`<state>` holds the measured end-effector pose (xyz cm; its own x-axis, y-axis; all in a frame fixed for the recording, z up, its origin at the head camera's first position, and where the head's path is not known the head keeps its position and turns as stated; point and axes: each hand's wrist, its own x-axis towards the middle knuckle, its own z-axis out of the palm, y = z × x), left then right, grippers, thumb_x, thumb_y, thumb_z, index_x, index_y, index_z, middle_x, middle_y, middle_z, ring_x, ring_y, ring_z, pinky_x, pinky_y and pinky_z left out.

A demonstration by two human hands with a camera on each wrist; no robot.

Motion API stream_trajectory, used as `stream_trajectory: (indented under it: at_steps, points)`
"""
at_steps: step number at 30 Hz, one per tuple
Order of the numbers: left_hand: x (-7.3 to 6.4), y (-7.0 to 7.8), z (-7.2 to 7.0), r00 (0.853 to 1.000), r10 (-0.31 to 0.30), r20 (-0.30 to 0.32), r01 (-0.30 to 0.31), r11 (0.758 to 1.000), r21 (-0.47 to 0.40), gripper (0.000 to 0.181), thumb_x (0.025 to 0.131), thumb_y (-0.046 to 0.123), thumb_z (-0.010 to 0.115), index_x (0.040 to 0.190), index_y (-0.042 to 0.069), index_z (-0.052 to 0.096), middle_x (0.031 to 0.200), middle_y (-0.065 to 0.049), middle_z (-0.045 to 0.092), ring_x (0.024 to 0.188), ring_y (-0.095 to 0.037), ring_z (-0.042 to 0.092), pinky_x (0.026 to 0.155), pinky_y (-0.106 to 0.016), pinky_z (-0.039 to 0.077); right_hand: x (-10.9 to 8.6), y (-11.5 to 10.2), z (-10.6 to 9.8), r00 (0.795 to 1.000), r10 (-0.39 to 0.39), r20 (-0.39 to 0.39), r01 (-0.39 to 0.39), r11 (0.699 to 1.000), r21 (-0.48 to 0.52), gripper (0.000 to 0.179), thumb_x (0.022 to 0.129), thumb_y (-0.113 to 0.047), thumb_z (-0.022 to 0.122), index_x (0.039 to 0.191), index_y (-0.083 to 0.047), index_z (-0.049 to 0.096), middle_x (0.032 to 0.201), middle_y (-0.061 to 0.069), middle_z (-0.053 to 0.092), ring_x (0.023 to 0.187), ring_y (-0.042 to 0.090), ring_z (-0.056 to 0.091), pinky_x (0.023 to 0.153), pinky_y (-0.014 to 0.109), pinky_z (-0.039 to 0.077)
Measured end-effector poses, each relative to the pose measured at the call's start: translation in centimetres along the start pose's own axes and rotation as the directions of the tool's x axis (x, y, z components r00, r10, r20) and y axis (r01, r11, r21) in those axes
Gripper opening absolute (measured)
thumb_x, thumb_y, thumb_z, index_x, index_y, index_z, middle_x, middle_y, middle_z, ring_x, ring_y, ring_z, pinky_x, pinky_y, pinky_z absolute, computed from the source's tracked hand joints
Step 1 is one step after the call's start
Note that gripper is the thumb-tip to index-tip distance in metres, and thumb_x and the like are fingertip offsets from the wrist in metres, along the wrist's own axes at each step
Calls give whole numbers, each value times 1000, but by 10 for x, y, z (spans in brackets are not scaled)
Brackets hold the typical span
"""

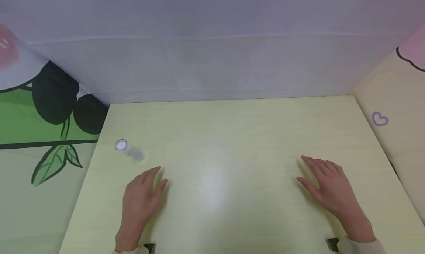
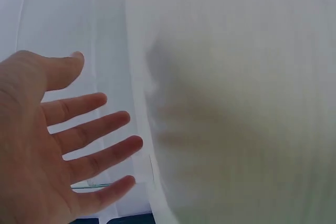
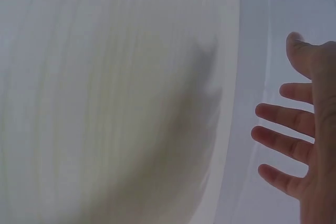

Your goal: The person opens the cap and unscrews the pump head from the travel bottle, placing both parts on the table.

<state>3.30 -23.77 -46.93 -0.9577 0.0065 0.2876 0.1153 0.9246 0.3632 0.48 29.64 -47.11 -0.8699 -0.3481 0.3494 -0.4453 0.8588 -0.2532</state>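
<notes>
Both hands show over a pale wooden table point(image 1: 232, 136) in the head view. My left hand point(image 1: 139, 197) is at the table's left side, fingers extended and thumb apart, holding nothing. A small clear cylindrical container point(image 1: 130, 150) with a whitish round end stands or lies just beyond its fingertips; which of the two I cannot tell. On the right side my right hand point(image 1: 332, 189) has its fingers stretched forward and is likewise bare. The left wrist view shows the left palm point(image 2: 31, 171) with spread fingers, and the right wrist view shows the right fingers point(image 3: 286, 119) spread too.
A whitish cloth point(image 1: 216, 69) hangs along the table's far edge. To the left is a panel printed with green leaves point(image 1: 54, 165) and dark shapes. A cream panel with a purple heart point(image 1: 380, 119) borders the right side.
</notes>
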Motion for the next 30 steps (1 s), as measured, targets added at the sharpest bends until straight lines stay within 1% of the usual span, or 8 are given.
stream_trajectory:
  at_steps: [2,4,7,11,17,22,26,30]
  points:
    - [0,1,-2,997,-67,43,68,998,-17,43,93,25,78,130,6,68,124,-20,73,112,-45,69,89,-62,54,0,-1,0,1000,2,1,-2,1000,0,64,93,-44,73,145,-9,59,125,17,72,116,39,61,97,61,42]
    - [0,2,-4,987,-133,95,136,990,-29,42,97,26,75,133,7,66,128,-20,71,116,-46,67,92,-62,52,-1,-1,1,1000,4,3,-4,1000,-4,62,96,-48,69,144,-9,60,125,16,72,115,39,61,97,61,43]
    - [2,4,-11,958,-223,179,234,971,-41,43,102,31,68,138,9,63,136,-19,68,124,-46,63,96,-63,50,-1,-2,1,1000,7,6,-7,1000,-6,62,100,-53,63,143,-9,60,124,15,72,115,39,62,97,61,43]
    - [6,7,-19,927,-307,214,326,944,-58,45,104,35,64,142,10,61,139,-18,67,126,-44,62,98,-62,50,0,-4,2,1000,7,6,-7,1000,4,61,101,-56,60,141,-9,62,124,14,72,115,39,62,97,60,43]
    - [9,0,-21,904,-380,197,395,918,-43,47,105,36,62,143,8,59,137,-18,67,123,-44,63,96,-62,49,5,-8,3,1000,-1,-2,1,1000,25,57,100,-50,65,140,-9,62,126,13,72,117,38,61,98,60,42]
    - [11,-9,-20,879,-440,186,450,893,-14,48,105,36,61,143,8,59,137,-20,67,123,-45,62,94,-63,49,8,-10,6,1000,-9,-21,10,999,30,56,97,-44,68,139,-9,63,127,13,71,118,38,61,98,60,42]
    - [13,-15,-20,872,-461,166,469,883,-9,47,104,36,62,142,6,59,135,-20,67,118,-43,64,90,-61,50,10,-12,10,999,-15,-34,16,999,34,56,99,-48,64,138,-7,63,127,13,71,118,38,61,99,60,42]
    - [15,-19,-22,870,-472,144,478,878,-11,48,104,35,62,142,6,58,136,-19,67,116,-42,65,87,-61,50,12,-15,13,999,-14,-41,16,999,38,64,104,-60,49,137,-6,64,127,14,71,118,38,61,98,60,42]
